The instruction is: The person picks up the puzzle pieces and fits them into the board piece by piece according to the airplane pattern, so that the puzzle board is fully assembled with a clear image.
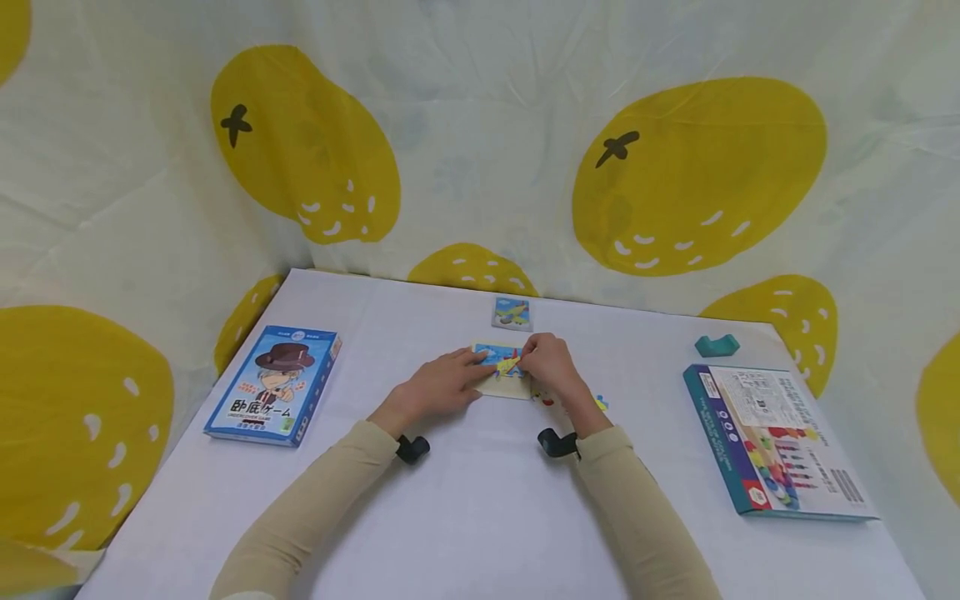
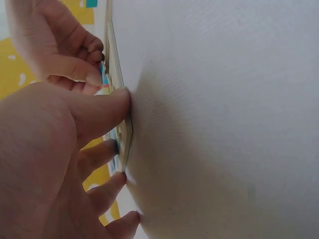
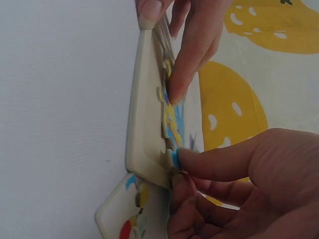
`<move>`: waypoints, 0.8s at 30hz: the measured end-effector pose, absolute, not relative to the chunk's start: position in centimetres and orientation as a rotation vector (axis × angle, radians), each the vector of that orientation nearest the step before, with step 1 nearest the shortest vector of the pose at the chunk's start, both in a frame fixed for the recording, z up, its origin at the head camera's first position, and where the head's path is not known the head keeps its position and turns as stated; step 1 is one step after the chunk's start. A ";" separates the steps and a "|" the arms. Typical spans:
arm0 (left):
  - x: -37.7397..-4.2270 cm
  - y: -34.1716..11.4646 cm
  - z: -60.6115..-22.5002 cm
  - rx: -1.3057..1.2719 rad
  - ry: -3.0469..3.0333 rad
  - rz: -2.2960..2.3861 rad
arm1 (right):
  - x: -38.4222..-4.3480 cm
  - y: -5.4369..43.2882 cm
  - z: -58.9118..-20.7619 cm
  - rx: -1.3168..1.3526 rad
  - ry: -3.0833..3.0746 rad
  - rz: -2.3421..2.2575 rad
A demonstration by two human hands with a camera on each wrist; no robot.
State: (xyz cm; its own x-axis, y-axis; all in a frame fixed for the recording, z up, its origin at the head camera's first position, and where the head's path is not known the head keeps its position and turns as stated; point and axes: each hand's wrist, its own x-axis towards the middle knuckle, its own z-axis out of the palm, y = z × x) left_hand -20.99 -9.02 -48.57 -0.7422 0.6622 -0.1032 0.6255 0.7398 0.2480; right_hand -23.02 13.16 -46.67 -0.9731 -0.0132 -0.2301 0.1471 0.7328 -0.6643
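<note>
A shallow cream puzzle tray lies on the table with joined jigsaw pieces, blue and yellow, along its far side; its near strip shows bare. My left hand steadies the tray. In the right wrist view its index finger presses on the pieces, while in the left wrist view its thumb rests at the tray's edge. My right hand pinches a small blue puzzle piece at the tray's right end, its fingertips right at the joined pieces. The fingers partly hide that piece.
Beyond the tray is a small picture card with a yellow plane. Loose pieces, one blue and yellow, lie by my right wrist. A blue game box stands left, a large craft box right, below a teal block.
</note>
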 end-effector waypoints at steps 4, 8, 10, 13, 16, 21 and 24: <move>-20.9 -8.9 -48.4 1.024 2.742 0.312 | -23.0 13.1 -46.9 0.117 2.717 -1.065; -20.8 -8.9 -48.3 1.008 2.737 0.314 | -23.1 13.1 -47.4 0.114 2.730 -1.090; -20.8 -8.9 -48.3 1.002 2.742 0.307 | -23.1 13.2 -47.8 0.085 2.745 -1.101; -20.9 -8.8 -48.4 1.011 2.749 0.294 | -23.2 13.6 -48.5 0.008 2.780 -1.105; -20.9 -8.8 -48.3 1.035 2.749 0.285 | -22.9 14.2 -48.8 -0.093 2.811 -1.106; -20.8 -8.8 -48.0 1.056 2.745 0.279 | -21.8 15.5 -48.4 -0.189 2.777 -1.125; -20.8 -8.8 -48.0 1.037 2.745 0.266 | -21.3 16.4 -48.0 -0.217 2.734 -1.106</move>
State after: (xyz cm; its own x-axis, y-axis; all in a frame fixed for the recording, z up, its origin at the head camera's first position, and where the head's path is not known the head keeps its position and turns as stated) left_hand -20.85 -8.80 -48.03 -0.7357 0.6670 -0.1178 0.6320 0.7385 0.2348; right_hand -21.27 16.44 -48.05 -0.9724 -0.2031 -0.1145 -0.0664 0.7119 -0.6991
